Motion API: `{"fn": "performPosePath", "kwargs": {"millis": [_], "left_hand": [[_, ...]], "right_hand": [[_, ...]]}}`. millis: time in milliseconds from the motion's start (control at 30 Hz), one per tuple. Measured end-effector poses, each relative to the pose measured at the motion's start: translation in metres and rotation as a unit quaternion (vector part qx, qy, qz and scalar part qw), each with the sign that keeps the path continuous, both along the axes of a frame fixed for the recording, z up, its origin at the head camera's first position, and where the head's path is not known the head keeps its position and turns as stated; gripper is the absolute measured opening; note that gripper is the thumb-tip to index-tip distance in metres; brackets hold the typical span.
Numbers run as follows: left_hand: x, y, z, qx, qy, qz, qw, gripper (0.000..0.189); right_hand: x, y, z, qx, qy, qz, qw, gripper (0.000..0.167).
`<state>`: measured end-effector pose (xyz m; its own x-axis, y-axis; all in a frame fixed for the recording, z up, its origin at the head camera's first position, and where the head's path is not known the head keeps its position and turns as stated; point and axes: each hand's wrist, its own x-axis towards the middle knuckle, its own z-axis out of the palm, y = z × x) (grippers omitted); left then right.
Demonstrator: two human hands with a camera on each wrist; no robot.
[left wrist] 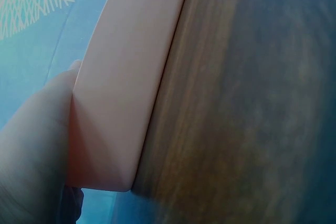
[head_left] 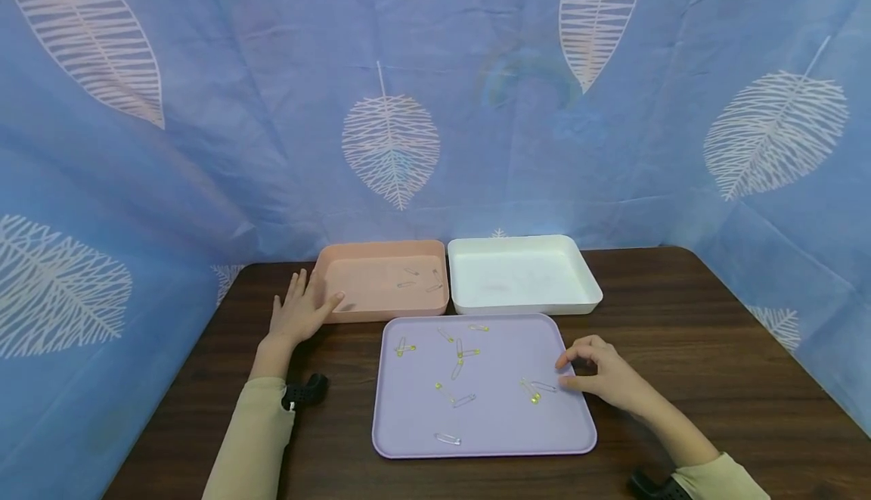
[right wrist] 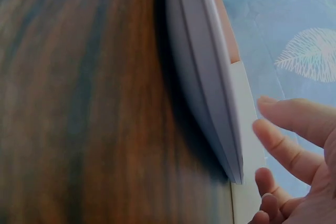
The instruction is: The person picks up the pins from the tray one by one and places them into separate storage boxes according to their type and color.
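Observation:
Safety pins, some with yellow heads and some plain silver, lie scattered on a lilac tray (head_left: 497, 428). My right hand (head_left: 602, 373) hovers by this tray's right edge, thumb and index finger apart with nothing visible between them. Closest to its fingertips are a silver safety pin (head_left: 543, 386) and a couple of yellow-headed ones (head_left: 534, 399). At the left end of a pink tray (head_left: 381, 312), my left hand (head_left: 299, 317) rests with its fingers spread and its thumb over the rim. Several silver safety pins (head_left: 406, 284) lie inside the pink tray, toward its right side.
A white tray (head_left: 527, 309) stands to the right of the pink one, behind the lilac tray. All three sit on a dark wooden table (head_left: 667, 311). A blue curtain (head_left: 476, 144) with white leaf prints hangs behind the table and along its sides.

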<state>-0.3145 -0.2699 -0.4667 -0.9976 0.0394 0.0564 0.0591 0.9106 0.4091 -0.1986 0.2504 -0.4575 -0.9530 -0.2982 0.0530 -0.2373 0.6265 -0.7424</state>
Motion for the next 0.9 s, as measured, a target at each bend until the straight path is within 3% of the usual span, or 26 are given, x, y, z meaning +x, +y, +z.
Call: {"fn": "performPosePath", "kwargs": {"millis": [267,633,900], "left_hand": [[0.0,-0.001,-0.003,0.002,0.004,-0.002,1.0,0.096],[-0.001,-0.002,-0.002,-0.001,-0.002,-0.003,1.0,0.098],[-0.003,-0.001,-0.004,-0.003,0.002,-0.003,1.0,0.098]], "right_hand": [[0.004,-0.004,-0.002,0.026,0.014,0.034,0.999,0.013],[0.007,-0.013,-0.004,0.089,0.076,0.018,0.993,0.016],[0.01,-0.019,-0.002,0.116,0.075,-0.002,0.9904,0.019]]}}
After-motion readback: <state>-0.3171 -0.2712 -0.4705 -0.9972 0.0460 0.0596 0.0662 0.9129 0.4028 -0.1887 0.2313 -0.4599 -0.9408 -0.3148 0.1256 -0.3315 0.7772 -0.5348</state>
